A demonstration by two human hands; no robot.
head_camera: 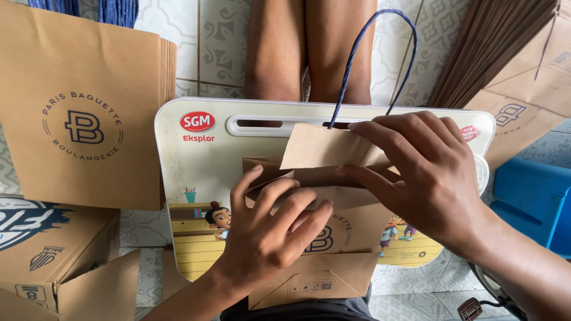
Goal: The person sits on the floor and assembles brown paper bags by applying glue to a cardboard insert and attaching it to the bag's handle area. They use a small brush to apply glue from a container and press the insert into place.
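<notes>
A flat brown paper bag point(333, 238) lies on a small cream lap table point(196, 166) with cartoon pictures. My left hand point(270, 229) presses down on the bag's middle, fingers spread over its folded top edge. My right hand point(428, 172) pinches a small brown paper strip point(318, 145) at the bag's mouth, where a blue cord handle point(357, 53) loops up and away. The bag's folded bottom flap point(315, 279) points toward me.
A stack of flat brown bags point(83, 107) with a round dark logo stands at the left, over a cardboard box point(53, 244). More flat brown bags point(511, 65) pile at the upper right. A blue plastic object point(535, 202) sits at the right. My legs point(309, 47) rest on the patterned tile floor.
</notes>
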